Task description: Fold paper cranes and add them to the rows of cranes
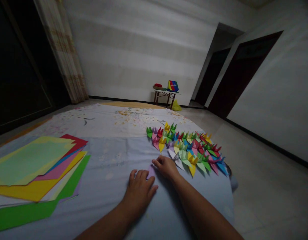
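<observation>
A small piece of light purple paper (pixel 151 171) lies on the cloth between my two hands, mostly covered by them. My left hand (pixel 141 189) rests palm down with its fingers apart, touching the paper's left side. On the other side, my right hand (pixel 167 167) is closed, thumb and fingers pinched at the paper's upper right edge. How the paper is folded cannot be made out. Just beyond my right hand stand rows of folded paper cranes (pixel 192 163) in many colours.
A fanned stack of coloured paper sheets (pixel 31 163) lies at the table's left. A floral cloth (pixel 106 150) covers the round table. Against the far wall, a small stand (pixel 166 90) holds a colourful box (pixel 173 85); a yellow bag (pixel 176 106) sits on the floor.
</observation>
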Available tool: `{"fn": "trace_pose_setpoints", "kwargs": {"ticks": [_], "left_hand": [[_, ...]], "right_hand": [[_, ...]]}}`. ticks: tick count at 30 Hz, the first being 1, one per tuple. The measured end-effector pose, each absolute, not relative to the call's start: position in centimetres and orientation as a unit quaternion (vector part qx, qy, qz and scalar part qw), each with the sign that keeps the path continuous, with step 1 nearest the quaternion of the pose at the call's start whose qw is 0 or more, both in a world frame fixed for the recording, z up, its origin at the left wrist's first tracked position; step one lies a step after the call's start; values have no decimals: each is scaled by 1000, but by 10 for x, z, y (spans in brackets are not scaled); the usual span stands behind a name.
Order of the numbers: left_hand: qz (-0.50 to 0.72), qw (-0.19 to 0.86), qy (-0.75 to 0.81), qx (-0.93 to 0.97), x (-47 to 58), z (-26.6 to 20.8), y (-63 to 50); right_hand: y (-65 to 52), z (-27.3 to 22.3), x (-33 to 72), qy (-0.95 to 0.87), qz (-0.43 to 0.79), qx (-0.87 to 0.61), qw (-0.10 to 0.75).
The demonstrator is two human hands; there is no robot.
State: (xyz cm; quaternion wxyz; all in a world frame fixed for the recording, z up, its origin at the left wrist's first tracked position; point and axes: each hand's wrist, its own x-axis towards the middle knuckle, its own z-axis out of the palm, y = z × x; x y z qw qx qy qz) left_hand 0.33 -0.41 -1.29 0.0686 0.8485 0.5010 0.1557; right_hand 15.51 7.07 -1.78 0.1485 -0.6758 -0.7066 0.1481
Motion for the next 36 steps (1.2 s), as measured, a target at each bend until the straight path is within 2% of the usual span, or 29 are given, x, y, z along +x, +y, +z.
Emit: {"fn": "trace_pose_setpoints", "kwargs": {"ticks": [9,17,26,36], "left_hand": [[296,86,571,761,-6,-24,15],[272,110,579,761,-6,-19,12],[257,101,577,769,-6,-22,11],[311,150,578,739,-8,-28,18]], "right_hand": [[62,-20,163,-756,168,-602,196],[61,-19,169,-752,197,-588,224],[54,-17,167,-783,222,-551,183],[57,-24,162,-784,215,-523,257]]}}
